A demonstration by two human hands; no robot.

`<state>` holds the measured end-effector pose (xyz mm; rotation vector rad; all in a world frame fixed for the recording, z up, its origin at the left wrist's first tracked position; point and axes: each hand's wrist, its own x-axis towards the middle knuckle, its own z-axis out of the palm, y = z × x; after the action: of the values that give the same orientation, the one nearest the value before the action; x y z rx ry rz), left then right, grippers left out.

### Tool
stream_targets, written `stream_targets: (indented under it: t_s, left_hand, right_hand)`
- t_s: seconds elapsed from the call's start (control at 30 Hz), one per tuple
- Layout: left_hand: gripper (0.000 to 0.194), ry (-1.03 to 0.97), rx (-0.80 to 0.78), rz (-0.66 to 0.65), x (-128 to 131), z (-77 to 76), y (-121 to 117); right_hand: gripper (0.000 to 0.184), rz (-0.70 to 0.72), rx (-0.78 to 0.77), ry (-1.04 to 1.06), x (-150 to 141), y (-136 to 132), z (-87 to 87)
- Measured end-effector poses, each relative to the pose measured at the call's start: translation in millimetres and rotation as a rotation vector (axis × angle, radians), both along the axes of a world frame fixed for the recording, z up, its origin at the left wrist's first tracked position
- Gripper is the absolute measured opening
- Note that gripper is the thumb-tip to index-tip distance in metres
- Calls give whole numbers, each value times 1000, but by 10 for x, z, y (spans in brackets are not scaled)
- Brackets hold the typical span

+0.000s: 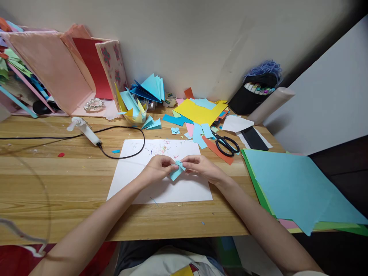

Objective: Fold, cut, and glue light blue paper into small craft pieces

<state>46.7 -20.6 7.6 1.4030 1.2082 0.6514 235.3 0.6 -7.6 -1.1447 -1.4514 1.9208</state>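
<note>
A small folded piece of light blue paper is held between both hands, over a white sheet of paper on the wooden table. My left hand pinches its upper left side between thumb and fingers. On the other side, my right hand grips the upper right corner, where a small flap shows. The fingertips hide part of the folds. Coloured marks dot the upper part of the white sheet. Beyond it lies a small folded light blue paper heart.
Black-handled scissors lie right among paper scraps. Large coloured sheets overhang the table's right edge. A white glue gun trails a black cord across the sheet's corner. Behind stand a cup of folded paper and a black pen holder.
</note>
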Motion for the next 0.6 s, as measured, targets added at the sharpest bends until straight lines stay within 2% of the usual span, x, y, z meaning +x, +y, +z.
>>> stream_targets:
  t_s: [0.23, 0.47, 0.6]
  left_hand:
    - [29, -6, 40, -93, -26, -48, 22]
    - [28, 16, 46, -70, -21, -81, 24]
    - [29, 32, 67, -24, -20, -105, 32]
  right_hand:
    - [26, 41, 49, -70, -8, 0, -54]
    - [27, 11, 95, -126, -28, -18, -27]
    - [29, -51, 113, -131, -47, -23, -57]
